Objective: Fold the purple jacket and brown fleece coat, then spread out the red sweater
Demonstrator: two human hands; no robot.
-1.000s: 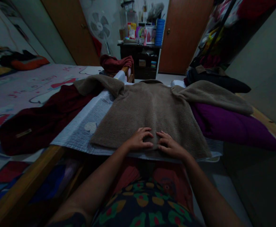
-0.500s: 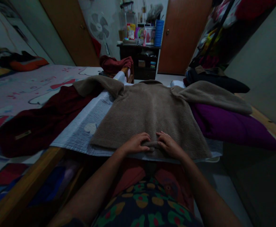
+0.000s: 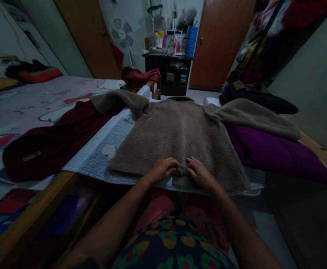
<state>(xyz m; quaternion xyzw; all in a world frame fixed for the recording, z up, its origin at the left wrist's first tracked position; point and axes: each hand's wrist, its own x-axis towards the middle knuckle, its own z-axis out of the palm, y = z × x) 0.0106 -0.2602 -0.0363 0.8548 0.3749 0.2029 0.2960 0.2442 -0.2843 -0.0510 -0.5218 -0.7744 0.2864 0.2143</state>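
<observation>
A brown fleece coat point(image 3: 166, 130) lies spread out, its collar away from me and both sleeves stretched to the sides. My left hand point(image 3: 163, 170) is at the middle of the hem, thumb and fingers closed on the cloth. Close beside it, my right hand point(image 3: 199, 172) rests on the coat with its fingers apart. A small fold of the hem shows between the two hands. Under the coat is a pale blue quilted cloth point(image 3: 87, 157), which sticks out on the left and along the front edge.
A dark red garment point(image 3: 51, 130) lies on the bed point(image 3: 54, 89) at left, partly under one sleeve. The other sleeve lies over a folded purple cloth point(image 3: 275, 149). A wooden rail point(image 3: 34, 209) runs along the lower left. Behind stand a fan point(image 3: 122, 33) and a dark shelf point(image 3: 166, 65).
My left thumb and fingers have come closer together at the hem. The right hand has hardly moved. The whole view has shifted slightly.
</observation>
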